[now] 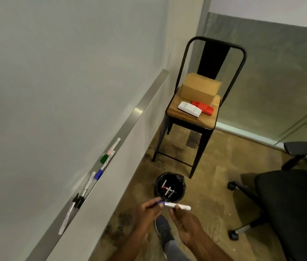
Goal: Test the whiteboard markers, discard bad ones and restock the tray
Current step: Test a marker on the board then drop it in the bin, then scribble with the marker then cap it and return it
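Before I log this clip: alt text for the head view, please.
The left hand pinches the cap end and the right hand the barrel of a blue-capped whiteboard marker, close to a black bin holding discarded markers. Along the whiteboard tray lie other markers.

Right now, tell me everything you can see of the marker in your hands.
The whiteboard marker has a white barrel and a blue end, apparently its cap. It lies roughly level, blue end leftward, held in the air near the black waste bin. The left hand pinches the blue end; the right hand pinches the barrel. Label unreadable.
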`<action>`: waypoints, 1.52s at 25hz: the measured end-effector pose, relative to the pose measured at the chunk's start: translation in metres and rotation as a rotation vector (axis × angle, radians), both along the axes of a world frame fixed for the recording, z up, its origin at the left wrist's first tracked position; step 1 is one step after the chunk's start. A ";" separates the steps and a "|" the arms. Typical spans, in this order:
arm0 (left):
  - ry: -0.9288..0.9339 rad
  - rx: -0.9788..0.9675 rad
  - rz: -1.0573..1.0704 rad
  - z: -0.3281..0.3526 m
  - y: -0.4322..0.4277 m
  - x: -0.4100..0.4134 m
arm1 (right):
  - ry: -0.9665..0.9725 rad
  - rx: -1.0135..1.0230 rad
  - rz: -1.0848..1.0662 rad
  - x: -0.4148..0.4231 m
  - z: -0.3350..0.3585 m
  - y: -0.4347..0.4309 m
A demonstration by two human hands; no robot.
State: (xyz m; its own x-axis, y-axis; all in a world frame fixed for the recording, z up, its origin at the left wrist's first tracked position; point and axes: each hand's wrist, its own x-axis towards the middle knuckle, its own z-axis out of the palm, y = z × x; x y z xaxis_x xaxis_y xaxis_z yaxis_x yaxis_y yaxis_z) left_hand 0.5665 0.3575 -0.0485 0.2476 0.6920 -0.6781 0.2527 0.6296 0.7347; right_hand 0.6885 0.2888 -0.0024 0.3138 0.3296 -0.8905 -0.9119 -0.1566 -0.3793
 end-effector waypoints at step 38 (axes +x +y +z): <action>1.029 0.548 0.524 0.008 0.052 -0.181 | -0.821 0.627 1.871 -0.114 -0.022 0.184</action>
State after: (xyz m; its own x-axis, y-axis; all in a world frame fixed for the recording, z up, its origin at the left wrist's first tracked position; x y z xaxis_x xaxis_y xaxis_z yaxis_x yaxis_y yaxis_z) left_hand 0.3851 0.4091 -0.0406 -0.6050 0.7961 0.0103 0.6721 0.5038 0.5427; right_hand 0.5742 0.4724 -0.0241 -0.4902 0.7558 -0.4341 0.4848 -0.1775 -0.8564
